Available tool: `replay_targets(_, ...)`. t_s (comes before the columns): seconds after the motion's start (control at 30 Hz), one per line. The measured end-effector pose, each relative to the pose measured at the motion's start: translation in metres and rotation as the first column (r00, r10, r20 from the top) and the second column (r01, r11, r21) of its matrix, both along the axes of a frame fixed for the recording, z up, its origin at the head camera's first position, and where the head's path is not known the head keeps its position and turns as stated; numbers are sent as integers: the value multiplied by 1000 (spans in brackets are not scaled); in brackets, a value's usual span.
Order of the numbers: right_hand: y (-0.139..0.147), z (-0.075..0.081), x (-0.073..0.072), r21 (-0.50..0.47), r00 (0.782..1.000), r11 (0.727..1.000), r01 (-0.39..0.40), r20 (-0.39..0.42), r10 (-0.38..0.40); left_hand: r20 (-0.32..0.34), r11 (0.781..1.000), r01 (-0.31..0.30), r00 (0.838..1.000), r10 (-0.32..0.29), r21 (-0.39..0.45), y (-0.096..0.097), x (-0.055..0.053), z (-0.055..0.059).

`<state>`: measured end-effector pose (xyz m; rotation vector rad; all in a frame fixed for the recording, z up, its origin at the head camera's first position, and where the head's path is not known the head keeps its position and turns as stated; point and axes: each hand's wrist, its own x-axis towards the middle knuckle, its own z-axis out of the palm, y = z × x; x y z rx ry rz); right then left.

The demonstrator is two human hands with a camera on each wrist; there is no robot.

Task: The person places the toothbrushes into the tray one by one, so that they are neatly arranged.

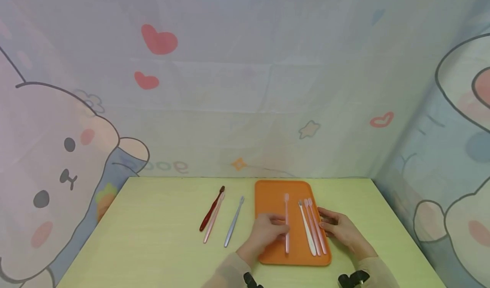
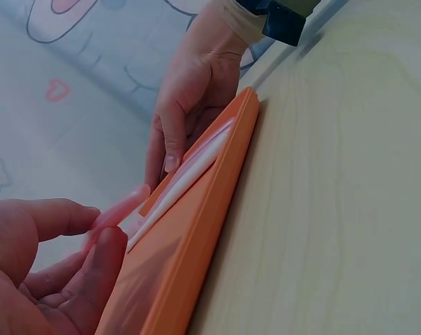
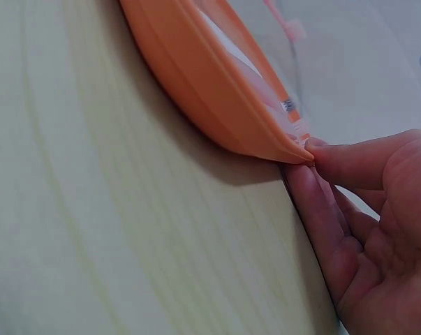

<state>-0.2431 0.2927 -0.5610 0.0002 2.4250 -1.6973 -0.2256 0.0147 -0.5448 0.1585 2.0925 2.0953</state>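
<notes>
Wood-grained table (image 1: 164, 254), rounded tray (image 1: 268, 198), left fingers (image 2: 102, 272) pinching pink toothbrush (image 1: 286, 211)

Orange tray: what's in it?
A white toothbrush and two pink toothbrushes lie on its right. The left hand holds another pink toothbrush above the tray; floor behind that hand is hidden in head view.

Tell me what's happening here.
A person's left hand pinches a pink toothbrush over an orange tray while the right hand holds the tray's edge. A white toothbrush and two more pink ones lie in the tray. On the table to its left lie a dark red one, another pink one and a grey-blue one.
</notes>
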Motion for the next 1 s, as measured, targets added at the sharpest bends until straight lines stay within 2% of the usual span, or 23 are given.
replay_targets(0.23, 0, 0, -1, 7, 1000, 1000, 2, 2, -2, 35, 1000, 0, 999, 0, 15, 14, 3, 2)
replay_targets(0.57, -1, 1, 0, 5, 1000, 1000, 3, 8, -3, 87, 998, -19, 996, 24, -58, 31, 3, 2)
replay_targets(1.0, 0, 1, 0, 4, 1000, 1000, -6, 5, 6, 32, 990, -42, 998, 47, -135, 37, 5, 2)
